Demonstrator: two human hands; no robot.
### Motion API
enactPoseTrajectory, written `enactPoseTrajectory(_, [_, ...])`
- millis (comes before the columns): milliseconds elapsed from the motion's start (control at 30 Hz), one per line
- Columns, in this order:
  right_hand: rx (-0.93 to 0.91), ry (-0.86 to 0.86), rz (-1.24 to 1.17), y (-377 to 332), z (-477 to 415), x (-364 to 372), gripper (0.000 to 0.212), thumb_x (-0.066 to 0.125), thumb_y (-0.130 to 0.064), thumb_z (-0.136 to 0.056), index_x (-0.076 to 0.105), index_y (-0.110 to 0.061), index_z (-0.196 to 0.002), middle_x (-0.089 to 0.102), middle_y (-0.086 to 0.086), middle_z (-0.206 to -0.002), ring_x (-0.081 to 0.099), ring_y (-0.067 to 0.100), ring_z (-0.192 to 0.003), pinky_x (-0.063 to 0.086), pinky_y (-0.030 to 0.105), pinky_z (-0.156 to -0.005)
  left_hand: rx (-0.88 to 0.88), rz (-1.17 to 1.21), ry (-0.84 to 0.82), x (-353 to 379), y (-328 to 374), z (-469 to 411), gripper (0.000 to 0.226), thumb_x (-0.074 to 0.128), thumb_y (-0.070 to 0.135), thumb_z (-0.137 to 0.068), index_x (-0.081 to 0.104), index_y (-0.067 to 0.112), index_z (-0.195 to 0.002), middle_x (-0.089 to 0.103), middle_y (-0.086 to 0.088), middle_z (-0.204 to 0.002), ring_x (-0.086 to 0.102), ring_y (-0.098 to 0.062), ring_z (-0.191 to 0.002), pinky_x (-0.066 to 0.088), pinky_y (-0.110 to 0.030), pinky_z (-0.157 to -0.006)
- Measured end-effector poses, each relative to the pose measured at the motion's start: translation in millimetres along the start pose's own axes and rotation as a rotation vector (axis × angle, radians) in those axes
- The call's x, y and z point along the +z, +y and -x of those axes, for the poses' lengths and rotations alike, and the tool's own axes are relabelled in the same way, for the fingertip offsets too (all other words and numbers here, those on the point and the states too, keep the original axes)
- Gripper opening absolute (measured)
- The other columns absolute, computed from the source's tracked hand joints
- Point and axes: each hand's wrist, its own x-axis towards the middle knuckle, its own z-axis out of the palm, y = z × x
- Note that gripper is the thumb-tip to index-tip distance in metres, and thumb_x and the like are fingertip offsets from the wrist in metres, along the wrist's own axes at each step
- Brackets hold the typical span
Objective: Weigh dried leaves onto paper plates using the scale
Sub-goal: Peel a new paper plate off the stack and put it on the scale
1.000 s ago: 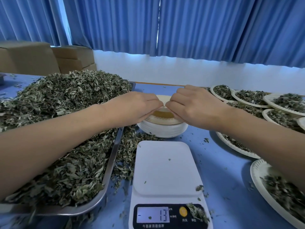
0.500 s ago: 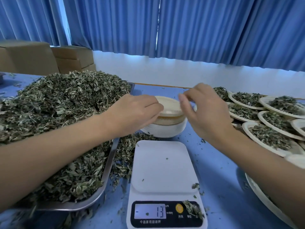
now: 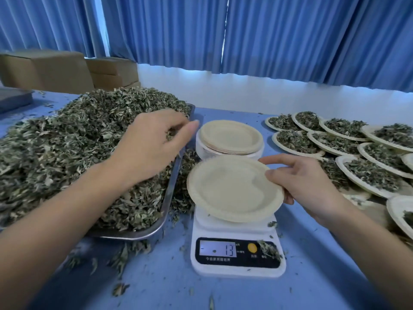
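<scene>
On the desk (image 3: 156, 289), centre-front: white digital scale (image 3: 237, 268). Display (image 3: 218, 250) reads 13, yellow button (image 3: 252, 247) just to its rt, leaf crumbs (image 3: 269, 252) on the rt end of the black panel.

Right hand (image 3: 306, 182) holds a single paper plate (image 3: 230, 189) over the scale platform. Grip = pinch on the plate's rt rim, thumb on top, fingers underneath. Plate is slightly tilted and its near edge sits low over the platform; can't tell if it touches.

Left hand (image 3: 154, 144) is above the dried leaves (image 3: 73, 153), at the rt side of the heap. Fingers are loosely curled, thumb points toward the plates. Grip state: can't tell. Leaf shows in the gap btwn thumb and fingers, but it could be the heap behind.

Leaves are piled high in a metal tray (image 3: 171, 193) to the left of the scale and spill over its rt rim. Loose bits (image 3: 121, 258) lie on the desk in front of the tray and btwn tray and scale.

Plate stack (image 3: 231, 137) stands just behind the scale, beige plates on top of white ones. Filled plates (image 3: 330, 142) overlap in rows on the rt side of the desk, each w/ a leaf portion.

Bkgd: blue curtains (image 3: 290, 41), white wall strip (image 3: 245, 92) below them, cardboard boxes (image 3: 47, 70) far left.
</scene>
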Motion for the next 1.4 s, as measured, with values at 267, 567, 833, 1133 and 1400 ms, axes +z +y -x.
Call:
enactPoseTrajectory(267, [-0.026, 0.241, 0.235, 18.7, 1.4, -1.6, 0.042, 0.054, -0.045, -0.103, 0.073, -0.016, -0.08, 0.074, -0.002, -0.084, 0.048, 0.013, -0.04, 0.042, 0.036, -0.056, -0.515, -0.357, -0.753, 11.5, -42.1, 28.7, 0.068, 0.061, 0.048, -0.094, 0.035, 0.026, -0.153, 0.051, -0.008, -0.147, 0.056, -0.028, -0.123, 0.049, -0.04, -0.101])
enactPoseTrajectory(567, [0.004, 0.315, 0.206, 29.0, 0.8, -7.2, 0.038, 0.051, -0.04, -0.106, 0.075, -0.018, -0.087, 0.068, -0.004, -0.064, 0.049, 0.017, -0.039, 0.051, 0.045, -0.06, -0.545, -0.331, -0.658, 9.1, -32.6, 29.6, 0.043, 0.075, 0.032, -0.088, 0.057, 0.032, -0.127, 0.062, 0.0, -0.113, 0.058, -0.019, -0.091, 0.041, -0.029, -0.069])
enactPoseTrajectory(833, [0.009, 0.321, 0.219, 31.7, 0.3, -5.9, 0.037, 0.053, -0.039, -0.105, 0.077, -0.019, -0.084, 0.069, 0.001, -0.065, 0.049, 0.017, -0.039, 0.049, 0.039, -0.056, -0.494, -0.157, -1.032, -31.1, -23.5, 22.4, 0.073, 0.071, 0.04, -0.089, 0.037, 0.033, -0.154, 0.061, 0.009, -0.13, 0.062, 0.004, -0.112, 0.051, -0.026, -0.101])
enactPoseTrajectory(1133, [-0.007, 0.317, 0.25, 30.1, 0.1, -4.3, 0.04, 0.054, -0.037, -0.105, 0.077, -0.018, -0.079, 0.069, 0.001, -0.063, 0.049, 0.016, -0.037, 0.049, 0.035, -0.054, -0.541, -0.295, -0.803, -13.0, -15.8, 23.9, 0.071, 0.084, 0.023, -0.08, 0.053, 0.03, -0.143, 0.049, -0.002, -0.15, 0.055, -0.024, -0.127, 0.046, -0.035, -0.102])
enactPoseTrajectory(1400, [-0.006, 0.315, 0.247, 27.5, 1.1, -4.1, 0.041, 0.054, -0.037, -0.105, 0.077, -0.018, -0.078, 0.07, 0.004, -0.064, 0.051, 0.018, -0.039, 0.05, 0.04, -0.057, -0.614, -0.307, -0.313, -15.6, -27.8, 21.7, 0.051, 0.08, 0.016, -0.082, 0.067, 0.028, -0.129, 0.068, -0.012, -0.124, 0.057, -0.012, -0.061, 0.045, -0.022, -0.058])
